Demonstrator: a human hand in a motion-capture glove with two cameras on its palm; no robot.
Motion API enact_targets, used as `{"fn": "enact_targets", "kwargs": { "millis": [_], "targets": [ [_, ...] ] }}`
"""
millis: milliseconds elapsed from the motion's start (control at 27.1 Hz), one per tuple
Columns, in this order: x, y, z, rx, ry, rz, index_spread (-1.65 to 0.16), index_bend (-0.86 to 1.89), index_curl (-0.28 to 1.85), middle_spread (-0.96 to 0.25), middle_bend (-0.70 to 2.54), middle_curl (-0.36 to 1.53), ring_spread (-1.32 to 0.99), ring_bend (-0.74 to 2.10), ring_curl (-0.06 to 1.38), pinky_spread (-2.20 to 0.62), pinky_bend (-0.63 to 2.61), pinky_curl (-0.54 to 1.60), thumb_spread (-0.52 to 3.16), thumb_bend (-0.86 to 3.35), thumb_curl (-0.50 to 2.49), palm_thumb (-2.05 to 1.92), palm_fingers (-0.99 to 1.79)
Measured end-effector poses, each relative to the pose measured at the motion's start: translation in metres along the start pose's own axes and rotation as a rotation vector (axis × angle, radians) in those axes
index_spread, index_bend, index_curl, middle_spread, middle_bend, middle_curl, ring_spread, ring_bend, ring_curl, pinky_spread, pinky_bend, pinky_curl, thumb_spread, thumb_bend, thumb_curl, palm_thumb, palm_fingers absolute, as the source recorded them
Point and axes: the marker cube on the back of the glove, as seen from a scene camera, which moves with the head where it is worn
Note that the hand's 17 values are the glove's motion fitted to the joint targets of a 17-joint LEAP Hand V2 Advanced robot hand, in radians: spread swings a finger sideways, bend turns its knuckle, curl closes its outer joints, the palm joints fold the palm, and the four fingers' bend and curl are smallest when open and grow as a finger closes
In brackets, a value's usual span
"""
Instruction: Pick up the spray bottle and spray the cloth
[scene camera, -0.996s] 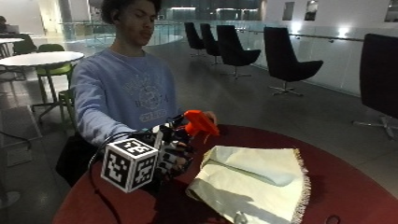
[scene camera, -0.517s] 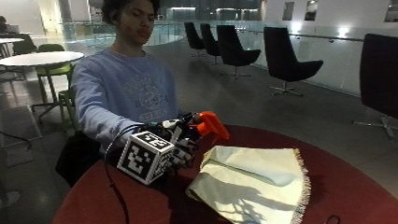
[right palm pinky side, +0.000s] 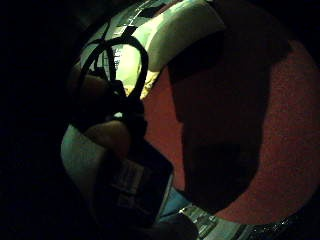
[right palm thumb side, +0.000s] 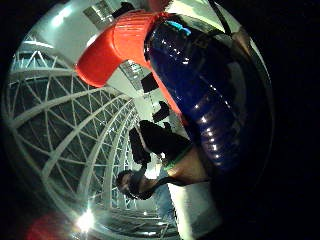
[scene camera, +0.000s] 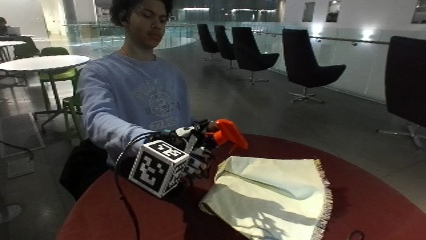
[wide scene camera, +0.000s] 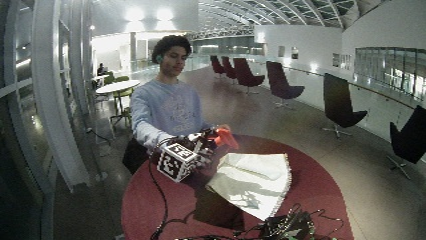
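My gloved right hand (scene camera: 194, 150) grips a spray bottle above the round red table (scene camera: 373, 200). The bottle's orange spray head (scene camera: 227, 132) points toward the cream cloth (scene camera: 269, 195), which lies folded on the table just beyond the hand. In the thumb side palm view the dark blue bottle body (right palm thumb side: 205, 95) and its orange head (right palm thumb side: 112, 47) fill the picture, close to the palm. In the little finger side palm view a finger (right palm pinky side: 107, 137) curls round the bottle's labelled lower part (right palm pinky side: 135, 187), with the cloth (right palm pinky side: 175, 35) on the red table (right palm pinky side: 280, 130) beyond.
The person sits behind the table in a grey sweatshirt (scene camera: 133, 100). Cables and a dark device (wide scene camera: 279, 227) lie at the table's near edge. Black chairs (scene camera: 306, 65) and a white table (scene camera: 40, 62) stand on the floor behind.
The hand has lifted the bottle a little and shifted it toward the cloth. The cloth has not moved.
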Motion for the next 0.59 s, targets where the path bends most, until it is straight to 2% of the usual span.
{"fn": "enact_targets", "kwargs": {
  "millis": [590],
  "targets": [
    [0.0017, -0.0012, 0.0082, -0.010, -0.014, 0.020, -0.19, 0.11, 0.26, -0.02, 0.29, 0.44, 0.04, 0.58, 0.40, 0.28, 0.32, 0.37, 1.05, -0.03, 0.30, 0.38, 1.11]
  ]
}}
